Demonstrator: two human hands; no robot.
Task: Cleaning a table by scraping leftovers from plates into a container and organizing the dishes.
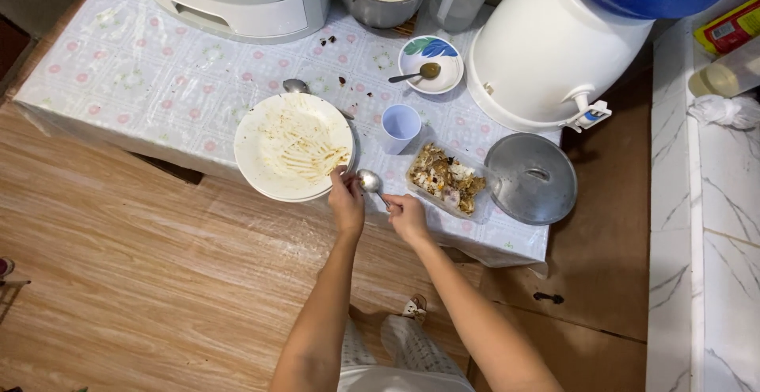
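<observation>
**Scraping the plate without a spill**

We hold the near right rim of the white plate [294, 146] with our left hand [346, 202], fingers pinched on the edge. Our right hand [407, 216] is closed around the handle of a metal spoon [370, 181], its bowl lifted between the two hands, just right of the plate. The plate sits at the near edge of the table [142, 75] and juts a little past it; only smears and streaks of food remain on it. A clear container of leftovers [448, 180] lies just right of the spoon, with a metal lid [530, 178] beside it and a pale blue cup [400, 127] a little farther back.

To do this well, we judge that the left hand should keep a firm pinch, since the plate overhangs the edge and could tip. We would sweep the spoon flat along the plate towards the container side, with short strokes, keeping clear of the cup.
</observation>
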